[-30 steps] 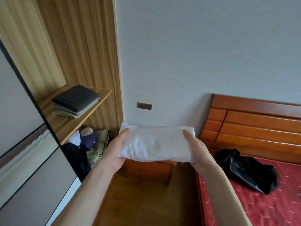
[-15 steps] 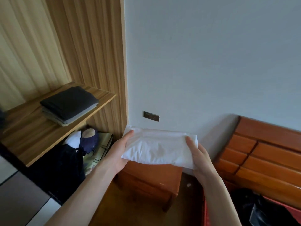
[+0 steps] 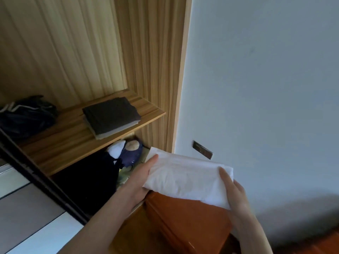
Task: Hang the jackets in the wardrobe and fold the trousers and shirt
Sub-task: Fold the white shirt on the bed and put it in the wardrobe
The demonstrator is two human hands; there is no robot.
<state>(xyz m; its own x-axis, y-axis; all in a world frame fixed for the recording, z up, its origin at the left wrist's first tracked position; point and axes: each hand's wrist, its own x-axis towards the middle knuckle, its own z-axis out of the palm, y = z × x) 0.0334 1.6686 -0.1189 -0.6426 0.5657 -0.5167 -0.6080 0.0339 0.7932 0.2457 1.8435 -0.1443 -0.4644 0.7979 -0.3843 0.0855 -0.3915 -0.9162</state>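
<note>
A folded white shirt is held flat in front of me, over the corner of a wooden bedside cabinet. My left hand grips its left edge and my right hand grips its right edge. On the wooden wardrobe shelf up to the left lies a stack of folded dark trousers. A dark bundled garment sits at the shelf's left end.
Below the shelf, dark clothes and a navy and white item fill the lower compartment. A dark-framed sliding door stands at the left. A grey wall with a socket plate is on the right.
My view has turned left toward the wardrobe; the bed and black jacket have left the frame. Both hands carried the folded shirt closer to the wardrobe shelf.
</note>
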